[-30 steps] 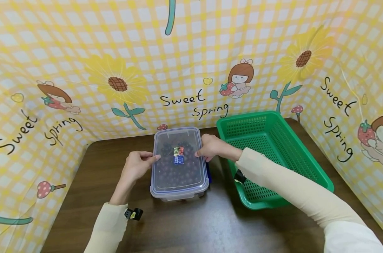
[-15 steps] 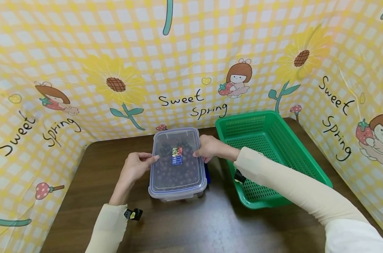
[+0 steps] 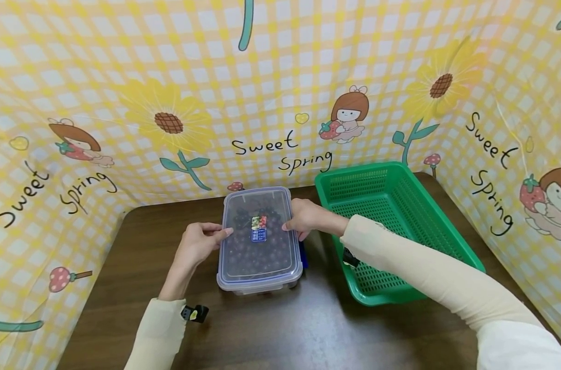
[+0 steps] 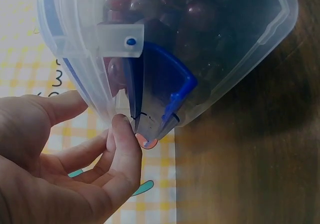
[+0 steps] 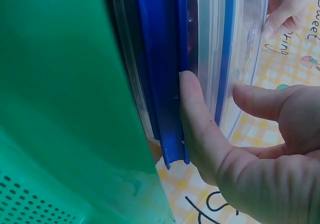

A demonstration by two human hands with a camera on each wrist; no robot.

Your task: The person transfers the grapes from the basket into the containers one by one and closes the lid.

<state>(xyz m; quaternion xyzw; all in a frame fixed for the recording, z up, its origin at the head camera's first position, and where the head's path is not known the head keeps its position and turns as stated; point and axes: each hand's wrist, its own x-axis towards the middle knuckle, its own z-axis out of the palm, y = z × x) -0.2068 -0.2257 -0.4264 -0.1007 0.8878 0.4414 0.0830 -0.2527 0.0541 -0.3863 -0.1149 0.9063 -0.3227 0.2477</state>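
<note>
A clear plastic food container (image 4: 250, 49) stands on the table, its transparent lid (image 3: 261, 264) edged in blue and bearing a sticker (image 3: 259, 228). Round dark fruit (image 4: 145, 3), like grapes, shows through the plastic. My left hand (image 3: 199, 244) pinches the lid's left edge, thumb on top and fingers curled beside a blue side latch (image 4: 170, 76) that hangs away from the wall. On the opposite edge, my right hand (image 3: 308, 216) has its thumb on the lid. Its index fingertip touches the other blue latch (image 5: 160, 54), which hangs down along the side.
A green perforated basket (image 3: 368, 295) stands close to the right of the container, under my right forearm. Yellow checked cloth (image 3: 261, 77) with printed flowers rises behind and at both sides. The dark wooden table (image 3: 261, 329) extends in front.
</note>
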